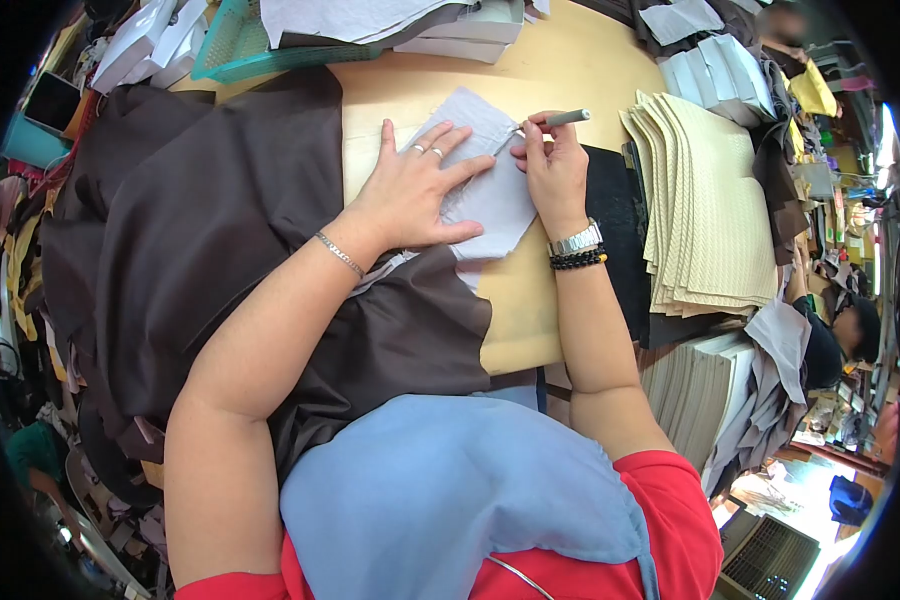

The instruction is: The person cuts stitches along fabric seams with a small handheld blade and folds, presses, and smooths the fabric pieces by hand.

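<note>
My left hand (425, 195) lies flat with its fingers spread on a pale grey, irregularly cut sheet (500, 215), which could be fabric or the back of leather. In my right hand (555, 170) is a grey pen (570, 117), pinched between thumb and fingers. Its blunt end points right, and the tip side is at the sheet's upper right edge; whether it touches cannot be made out. Dark brown, smooth leather-like material (190, 220) drapes over the table's left side, and part of it reaches below my left hand.
The tan tabletop (580, 50) carries a teal basket (210, 50) and white boxes at the back. Right of my right wrist are a black mat (615, 220) and a stack of cream textured sheets (710, 210). Other people are at the right edge, one in a dark cap (865, 325).
</note>
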A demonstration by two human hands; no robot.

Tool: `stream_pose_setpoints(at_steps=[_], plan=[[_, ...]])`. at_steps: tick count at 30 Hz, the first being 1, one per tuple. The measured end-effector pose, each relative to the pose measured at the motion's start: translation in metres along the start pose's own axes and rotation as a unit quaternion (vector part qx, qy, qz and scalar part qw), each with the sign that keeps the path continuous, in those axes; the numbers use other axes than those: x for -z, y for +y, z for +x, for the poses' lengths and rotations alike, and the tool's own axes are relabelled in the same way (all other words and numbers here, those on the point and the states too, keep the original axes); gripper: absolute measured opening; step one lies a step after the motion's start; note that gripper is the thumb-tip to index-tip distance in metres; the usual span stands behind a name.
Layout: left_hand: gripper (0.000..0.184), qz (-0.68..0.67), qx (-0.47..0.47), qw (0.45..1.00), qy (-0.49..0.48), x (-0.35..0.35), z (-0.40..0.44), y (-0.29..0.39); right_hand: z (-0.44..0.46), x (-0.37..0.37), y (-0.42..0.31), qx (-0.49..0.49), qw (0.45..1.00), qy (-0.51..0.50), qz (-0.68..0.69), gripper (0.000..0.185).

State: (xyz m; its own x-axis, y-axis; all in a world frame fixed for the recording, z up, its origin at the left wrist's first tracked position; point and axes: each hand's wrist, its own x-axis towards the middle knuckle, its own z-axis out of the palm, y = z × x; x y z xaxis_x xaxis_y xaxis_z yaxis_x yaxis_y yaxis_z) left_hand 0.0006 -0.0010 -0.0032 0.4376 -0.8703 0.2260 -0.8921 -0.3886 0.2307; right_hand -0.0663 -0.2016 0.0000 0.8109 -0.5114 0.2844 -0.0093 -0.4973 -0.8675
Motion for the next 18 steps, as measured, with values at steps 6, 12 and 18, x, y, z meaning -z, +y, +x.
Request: stream_pose_setpoints(at_steps=[6, 12, 18], plan=[[0.078, 0.0, 0.001, 1.0, 0.0, 0.001, 0.0, 0.001, 0.007, 0.002, 0.0, -0.054, 0.998, 0.018, 0.024, 0.013], [0.08, -0.001, 0.003, 1.0, -0.002, 0.0, 0.0, 0.001, 0.007, 0.002, 0.001, -0.063, 0.997, 0.026, 0.036, 0.015], [0.093, -0.017, 0.019, 1.0, 0.0, -0.006, -0.001, -0.004, 0.011, 0.008, 0.015, -0.03, 0.987, 0.107, 0.116, 0.016]])
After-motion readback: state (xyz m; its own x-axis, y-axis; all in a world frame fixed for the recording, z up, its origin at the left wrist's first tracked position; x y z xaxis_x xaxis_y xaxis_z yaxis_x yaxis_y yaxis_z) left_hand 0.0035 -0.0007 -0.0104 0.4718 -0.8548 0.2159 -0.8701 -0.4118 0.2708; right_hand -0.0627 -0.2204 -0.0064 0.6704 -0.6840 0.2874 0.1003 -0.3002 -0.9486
